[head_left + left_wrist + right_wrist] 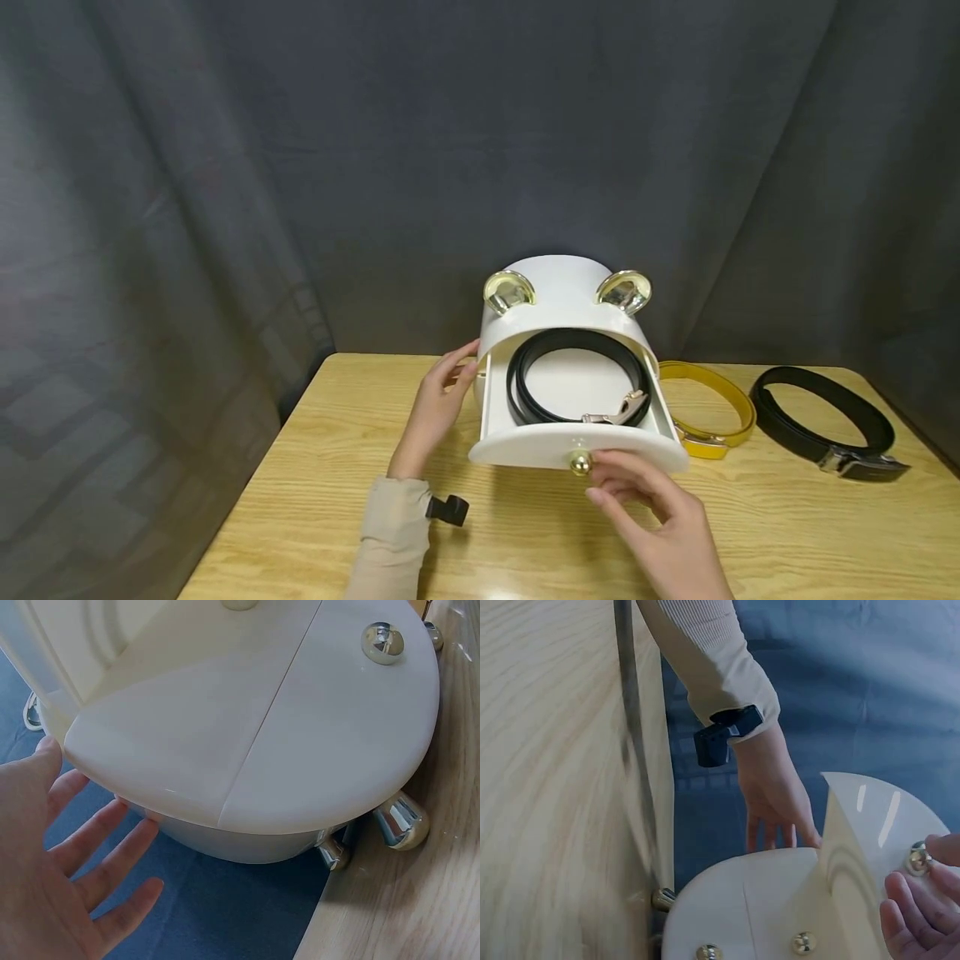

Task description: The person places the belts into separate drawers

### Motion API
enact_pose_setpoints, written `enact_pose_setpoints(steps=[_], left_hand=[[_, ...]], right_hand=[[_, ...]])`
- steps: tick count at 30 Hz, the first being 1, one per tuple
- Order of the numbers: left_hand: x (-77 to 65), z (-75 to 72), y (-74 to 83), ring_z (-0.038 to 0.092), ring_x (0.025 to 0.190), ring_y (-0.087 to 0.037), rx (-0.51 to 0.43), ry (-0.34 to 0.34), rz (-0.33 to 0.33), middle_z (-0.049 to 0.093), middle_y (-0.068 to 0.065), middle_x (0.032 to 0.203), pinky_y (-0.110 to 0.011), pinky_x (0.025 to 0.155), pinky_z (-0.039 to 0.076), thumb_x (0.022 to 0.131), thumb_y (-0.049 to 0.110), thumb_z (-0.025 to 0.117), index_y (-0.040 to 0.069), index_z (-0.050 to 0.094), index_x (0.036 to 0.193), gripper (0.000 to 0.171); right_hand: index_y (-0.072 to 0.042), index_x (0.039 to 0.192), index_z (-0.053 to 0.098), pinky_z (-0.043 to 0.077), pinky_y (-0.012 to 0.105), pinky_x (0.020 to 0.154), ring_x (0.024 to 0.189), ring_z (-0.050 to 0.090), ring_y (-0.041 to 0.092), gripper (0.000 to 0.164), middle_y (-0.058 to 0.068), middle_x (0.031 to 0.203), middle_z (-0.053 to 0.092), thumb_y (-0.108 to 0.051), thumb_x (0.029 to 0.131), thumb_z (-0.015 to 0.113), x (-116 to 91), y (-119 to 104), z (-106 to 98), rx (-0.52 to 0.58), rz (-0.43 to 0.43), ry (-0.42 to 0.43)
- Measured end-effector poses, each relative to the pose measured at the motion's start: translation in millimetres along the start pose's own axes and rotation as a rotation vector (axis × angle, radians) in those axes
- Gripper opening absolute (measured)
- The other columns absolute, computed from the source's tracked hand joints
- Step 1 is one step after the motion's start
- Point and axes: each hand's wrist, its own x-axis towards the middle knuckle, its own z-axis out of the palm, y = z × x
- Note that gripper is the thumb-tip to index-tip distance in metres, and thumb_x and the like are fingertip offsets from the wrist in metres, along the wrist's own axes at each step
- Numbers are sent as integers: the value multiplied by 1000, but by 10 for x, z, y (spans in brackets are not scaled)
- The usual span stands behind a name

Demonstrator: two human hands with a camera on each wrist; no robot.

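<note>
Left hand (pixel 441 402): spread wide, just touched the box (pixel 562 292)
Right hand (pixel 670 523): hung half-open at the knob (pixel 581 463), not gripping it
Drawer (pixel 525 448): was out, belt (pixel 562 338) coiled inside

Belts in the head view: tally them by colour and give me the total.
Black belts: 2, one in the drawer, one on the table
Yellow belt: 1, on the table
Total: 3
</note>
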Motion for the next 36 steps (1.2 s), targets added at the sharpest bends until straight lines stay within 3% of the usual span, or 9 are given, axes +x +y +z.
enact_pose_setpoints(steps=[9, 16, 26, 36], left_hand=[[-1, 1, 13, 59, 103, -11, -1, 1, -37, 53, 7, 126, -36, 88, 46, 93, 44, 50, 32, 55, 129, 38], [-5, 0, 13, 59, 103, -11, -5, 3, -27, 54, 6, 125, -36, 89, 46, 94, 43, 50, 32, 55, 129, 37], [4, 17, 3, 59, 102, -13, -3, 1, -7, 54, 5, 126, -37, 89, 46, 95, 40, 50, 28, 55, 130, 38], [-14, 11, 15, 59, 103, -13, 3, 1, -34, 54, 6, 126, -39, 89, 45, 94, 43, 50, 30, 55, 130, 38]], right_hand=[[-12, 109, 65, 49, 17, 73, 79, 64, 10, 40, -1, 94, 69, 4, 73, 75, -16, -8, 73, -11, 33, 65], [-8, 107, 64, 50, 19, 75, 84, 66, 12, 36, 0, 97, 69, 5, 74, 74, 34, 17, 72, 4, -32, 28], [-9, 100, 67, 50, 18, 74, 80, 66, 8, 30, -1, 93, 69, 3, 74, 74, 66, 29, 59, -8, -15, 48], [-8, 100, 67, 51, 19, 73, 79, 66, 9, 29, 0, 92, 69, 4, 74, 74, 73, 30, 62, 18, -9, 44]])
